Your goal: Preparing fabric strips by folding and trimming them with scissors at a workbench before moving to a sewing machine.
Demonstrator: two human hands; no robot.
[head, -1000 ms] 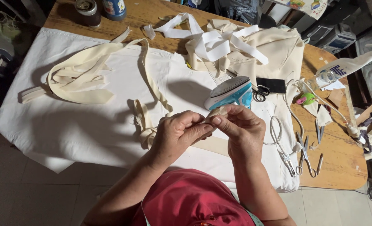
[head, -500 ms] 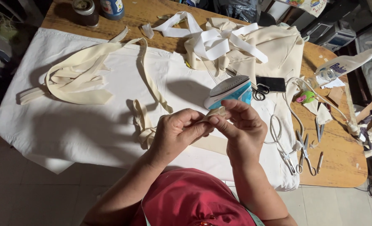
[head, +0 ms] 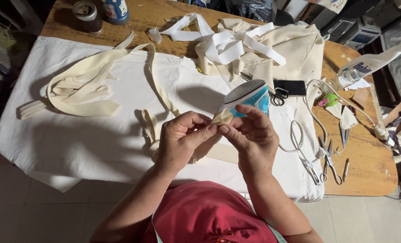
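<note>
- Our left hand (head: pixel 182 139) and right hand (head: pixel 250 135) pinch the cream fabric strip (head: pixel 221 118) together above the white cloth (head: pixel 74 139).
- Strip end points up-right, toward the iron (head: pixel 250 94).

Between my fingers (head: pixel 199 133), a folded end of cream cloth strip (head: pixel 221 117), matt and soft-looking. Just beyond my fingertips stands an iron (head: pixel 250 95) of glossy blue and pale grey plastic. Beneath my hands lies a white cloth cover (head: pixel 74 144), matt and lightly creased, over a tabletop (head: pixel 367 162) of bare brown wood with a dull sheen. Farther beyond my fingers, a heap of matt cream fabric (head: pixel 295 49) and smooth white tape (head: pixel 227 42). To the right of my fingers, bright metal scissors (head: pixel 329 159) and a braided white cord (head: pixel 297 139).
</note>
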